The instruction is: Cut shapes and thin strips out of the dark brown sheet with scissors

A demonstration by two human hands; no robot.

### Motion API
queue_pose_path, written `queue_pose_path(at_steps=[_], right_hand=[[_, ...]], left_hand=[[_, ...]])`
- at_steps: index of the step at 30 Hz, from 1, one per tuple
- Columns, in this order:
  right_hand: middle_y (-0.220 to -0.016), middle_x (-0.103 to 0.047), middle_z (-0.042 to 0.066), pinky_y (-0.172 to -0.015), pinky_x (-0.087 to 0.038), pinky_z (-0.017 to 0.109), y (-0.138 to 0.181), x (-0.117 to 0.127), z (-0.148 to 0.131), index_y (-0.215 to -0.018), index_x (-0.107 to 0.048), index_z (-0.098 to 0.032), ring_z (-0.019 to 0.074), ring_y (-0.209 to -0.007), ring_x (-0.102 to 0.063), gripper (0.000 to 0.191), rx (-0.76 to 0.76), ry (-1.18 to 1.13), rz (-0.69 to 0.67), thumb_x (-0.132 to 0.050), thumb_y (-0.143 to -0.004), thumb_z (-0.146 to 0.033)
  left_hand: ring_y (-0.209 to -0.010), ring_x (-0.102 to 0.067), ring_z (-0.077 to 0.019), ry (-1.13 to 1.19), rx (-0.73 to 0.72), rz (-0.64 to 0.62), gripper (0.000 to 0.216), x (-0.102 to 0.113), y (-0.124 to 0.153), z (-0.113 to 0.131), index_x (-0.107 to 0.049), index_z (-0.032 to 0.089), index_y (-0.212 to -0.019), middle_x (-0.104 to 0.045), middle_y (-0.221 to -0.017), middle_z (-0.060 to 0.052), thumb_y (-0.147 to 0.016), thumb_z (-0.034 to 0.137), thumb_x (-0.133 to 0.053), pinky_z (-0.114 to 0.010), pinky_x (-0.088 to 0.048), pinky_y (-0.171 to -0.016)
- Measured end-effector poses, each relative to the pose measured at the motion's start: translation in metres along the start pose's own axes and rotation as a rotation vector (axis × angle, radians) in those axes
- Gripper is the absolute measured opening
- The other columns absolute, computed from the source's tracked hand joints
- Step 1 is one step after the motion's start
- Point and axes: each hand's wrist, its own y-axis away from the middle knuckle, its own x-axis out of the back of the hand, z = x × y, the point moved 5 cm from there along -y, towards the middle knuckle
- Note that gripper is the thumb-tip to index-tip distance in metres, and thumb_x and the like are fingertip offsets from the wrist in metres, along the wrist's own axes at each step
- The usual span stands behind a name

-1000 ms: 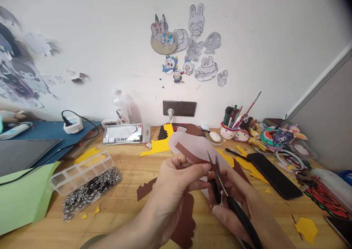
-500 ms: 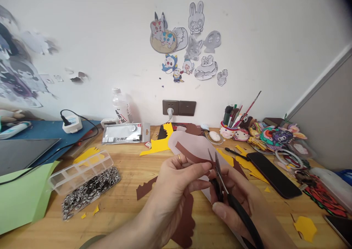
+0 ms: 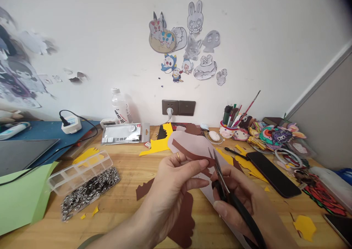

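Between thumb and fingers, my left hand [image 3: 176, 183] pinches a curved strip of brown sheet [image 3: 189, 153], which looks like paper or thin foam. My right hand [image 3: 244, 201] grips black-handled scissors [image 3: 222, 175], their blades slightly apart and pointing up and away beside the strip's right end. Under both hands lies a pale lilac sheet [image 3: 187, 141]. A larger brown offcut [image 3: 183, 219] with a scalloped edge rests on the table below my left wrist, and another jagged brown piece [image 3: 144, 189] is to its left.
A lidded plastic box of metal rings [image 3: 89, 190] stands open at left, near a green sheet [image 3: 24, 197]. Yellow scraps [image 3: 304, 227] are scattered about. At right lie a black phone-like slab [image 3: 273, 174] and a pen cup [image 3: 227, 128]. A bottle [image 3: 121, 108] stands at the back.
My left hand and the brown strip have shifted slightly left, away from the blades. The scissors have turned a little, and a brown bit now shows below the strip.
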Motion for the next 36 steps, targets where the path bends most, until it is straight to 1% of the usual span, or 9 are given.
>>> queue_pose_path(at_steps=[4,8,12,17,22,29,34,36], right_hand=[[-0.059,-0.047,-0.005,-0.048,-0.039,0.024,0.001,-0.001,0.004,-0.083,-0.046,-0.025,0.0136,-0.054,-0.048,0.019,0.031,0.01,0.012,-0.059,-0.069,-0.018],[-0.054,-0.044,-0.008,-0.048,-0.04,0.024,0.001,-0.002,0.008,-0.081,-0.045,-0.027,0.0121,-0.047,-0.044,0.024,0.047,0.061,0.039,-0.06,-0.069,-0.013],[-0.055,-0.044,-0.007,-0.049,-0.041,0.025,0.001,-0.002,0.006,-0.08,-0.044,-0.026,0.0127,-0.048,-0.046,0.024,0.042,0.077,0.043,-0.06,-0.069,-0.013],[-0.053,-0.044,-0.007,-0.051,-0.043,0.026,0.0,-0.001,0.004,-0.078,-0.045,-0.025,0.0145,-0.05,-0.049,0.018,0.024,0.101,0.021,-0.058,-0.07,-0.017],[-0.051,-0.045,-0.006,-0.054,-0.044,0.027,-0.001,0.0,0.003,-0.078,-0.046,-0.025,0.0204,-0.067,-0.057,0.019,0.041,0.171,0.037,-0.06,-0.068,-0.016],[-0.05,-0.049,-0.006,-0.053,-0.043,0.026,0.0,0.001,0.005,-0.077,-0.048,-0.025,0.0191,-0.064,-0.057,0.017,0.059,0.167,0.05,-0.06,-0.068,-0.016],[-0.055,-0.055,-0.004,-0.048,-0.041,0.024,0.0,0.001,0.002,-0.073,-0.048,-0.024,0.0171,-0.058,-0.055,0.017,0.05,0.196,0.066,-0.061,-0.064,-0.015],[-0.056,-0.054,-0.004,-0.046,-0.04,0.024,-0.001,0.001,0.001,-0.072,-0.047,-0.024,0.0168,-0.057,-0.054,0.017,0.037,0.2,0.052,-0.06,-0.064,-0.016]], left_hand=[[-0.067,-0.056,-0.0068,-0.031,-0.028,-0.024,0.005,0.0,-0.001,0.003,-0.065,0.015,-0.074,-0.064,-0.074,0.0,-0.069,0.015,-0.064,-0.015,-0.047,-0.058],[-0.068,-0.056,-0.0073,-0.04,-0.053,-0.031,0.005,0.001,-0.003,0.007,-0.064,0.014,-0.074,-0.064,-0.076,0.0,-0.07,0.015,-0.063,-0.015,-0.047,-0.058],[-0.068,-0.056,-0.0072,-0.055,-0.043,0.0,0.008,0.002,-0.004,0.008,-0.063,0.013,-0.077,-0.064,-0.077,-0.001,-0.07,0.015,-0.064,-0.014,-0.047,-0.057],[-0.069,-0.056,-0.0076,-0.071,-0.045,0.019,0.011,0.004,-0.005,0.01,-0.063,0.012,-0.079,-0.063,-0.077,-0.002,-0.068,0.015,-0.065,-0.015,-0.048,-0.058],[-0.07,-0.055,-0.0081,-0.087,-0.056,0.025,0.011,0.005,-0.005,0.012,-0.062,0.012,-0.078,-0.063,-0.076,-0.003,-0.068,0.017,-0.065,-0.015,-0.048,-0.059],[-0.07,-0.054,-0.0081,-0.131,-0.062,0.032,0.01,0.007,-0.004,0.014,-0.061,0.012,-0.074,-0.061,-0.075,-0.003,-0.068,0.019,-0.065,-0.014,-0.047,-0.057],[-0.071,-0.053,-0.0084,-0.152,-0.069,0.051,0.011,0.008,-0.005,0.015,-0.062,0.012,-0.074,-0.059,-0.075,-0.002,-0.068,0.02,-0.066,-0.014,-0.047,-0.057],[-0.072,-0.054,-0.0089,-0.156,-0.069,0.054,0.011,0.008,-0.005,0.015,-0.062,0.012,-0.074,-0.059,-0.075,-0.003,-0.067,0.02,-0.066,-0.014,-0.047,-0.057]])
